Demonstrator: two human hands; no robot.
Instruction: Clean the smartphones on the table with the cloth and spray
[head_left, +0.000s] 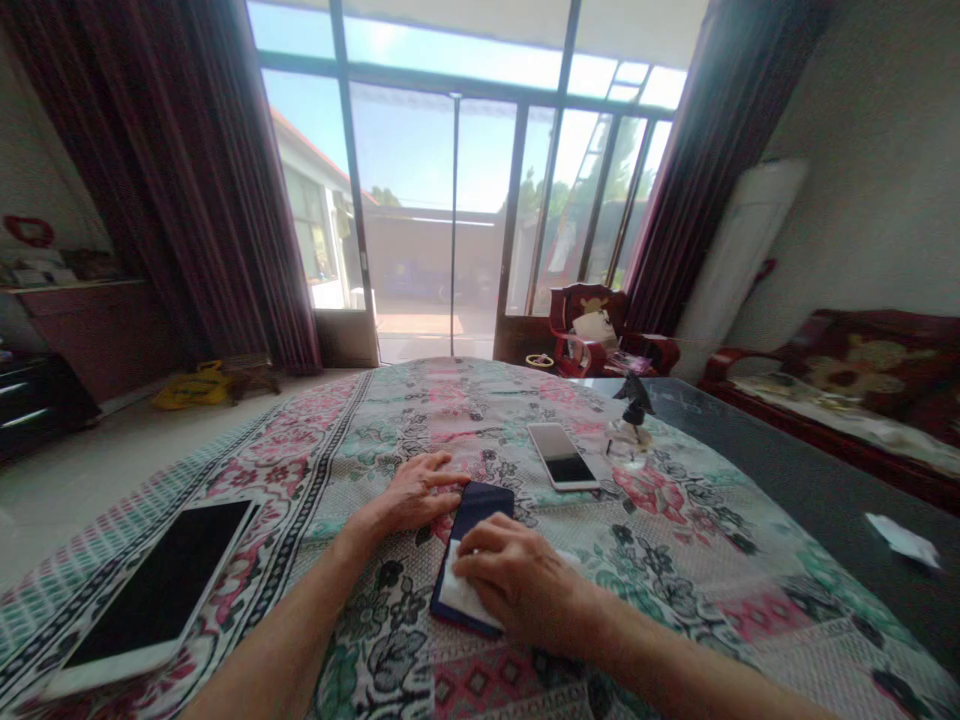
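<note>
A dark blue smartphone [486, 500] lies flat on the patterned tablecloth [390, 620] right in front of me. My right hand [517, 580] is closed on a white tissue [463, 597] and presses it against the near part of the phone. Fingers outstretched, my left hand [420, 492] rests on the cloth, its fingertips at the phone's far left edge. Just beyond lies a white phone [564, 457] with a dark screen. At the left sits a white tablet [161, 590], screen up.
A dark horse-like figurine on a clear base [631, 430] stands at the right. A crumpled white paper [902, 540] lies on the dark table surface [795, 480]. Behind are a wooden armchair [592, 320], a sofa [847, 390], glass doors and a yellow bag [193, 386].
</note>
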